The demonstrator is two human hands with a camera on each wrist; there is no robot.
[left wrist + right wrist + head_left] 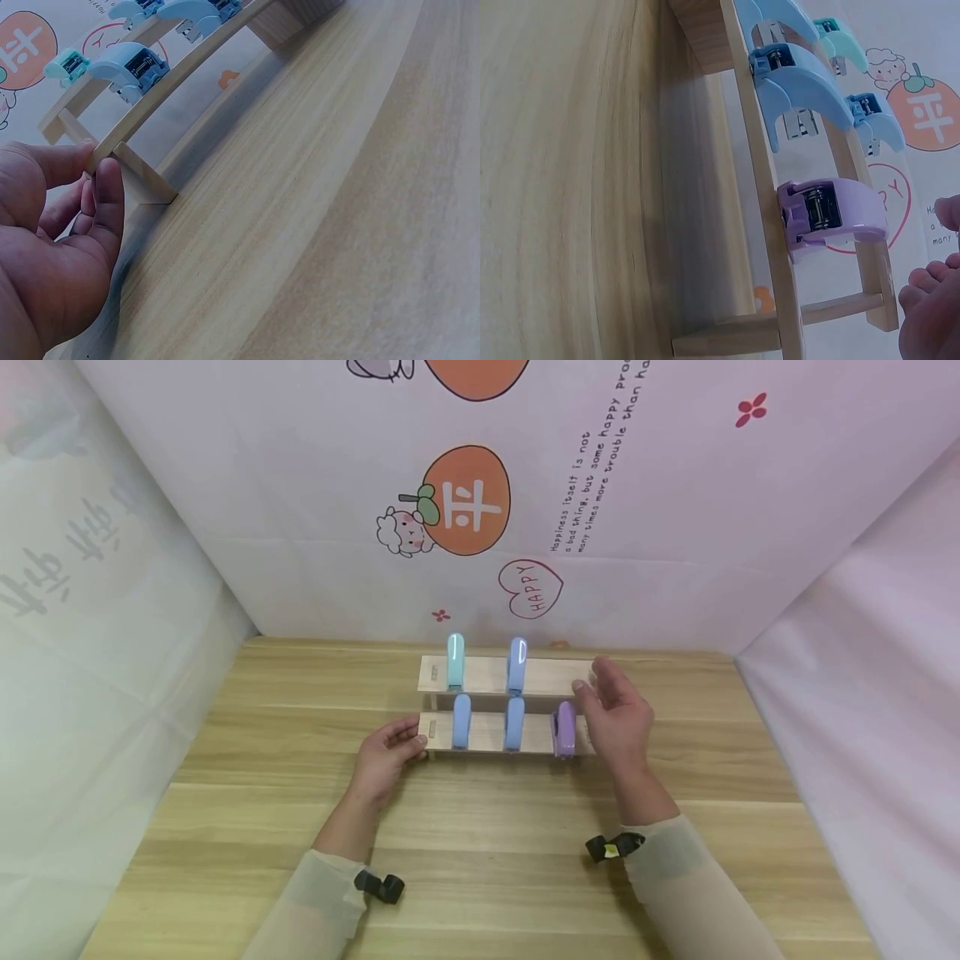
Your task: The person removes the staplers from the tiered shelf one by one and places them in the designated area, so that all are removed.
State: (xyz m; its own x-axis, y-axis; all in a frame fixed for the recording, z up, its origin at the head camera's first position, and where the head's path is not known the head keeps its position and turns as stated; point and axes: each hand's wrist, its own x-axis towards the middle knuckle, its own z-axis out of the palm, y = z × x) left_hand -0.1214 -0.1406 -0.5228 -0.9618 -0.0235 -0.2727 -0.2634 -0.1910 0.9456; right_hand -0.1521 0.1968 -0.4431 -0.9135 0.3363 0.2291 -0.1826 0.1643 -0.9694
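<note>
A two-tier wooden rack (pixel 487 731) carries several small staplers. On its back tier stand a mint green stapler (pixel 455 662) and a blue stapler (pixel 517 666). The front tier holds two more blue ones and, at its right, a purple stapler (pixel 836 210). My left hand (pixel 384 762) pinches the left end of the front tier between thumb and fingers, which the left wrist view shows closely. Beside the rack's right end is my right hand (pixel 621 718), thumb and fingers apart with nothing between them; the right wrist view shows only part of it.
The rack stands on a wood-grain table (pixel 480 868), near its back edge. Behind it hangs a white printed cloth (pixel 660 527) with orange fruit drawings and lettering. White cloth also hangs at the left and right sides. Dark camera straps sit on both wrists.
</note>
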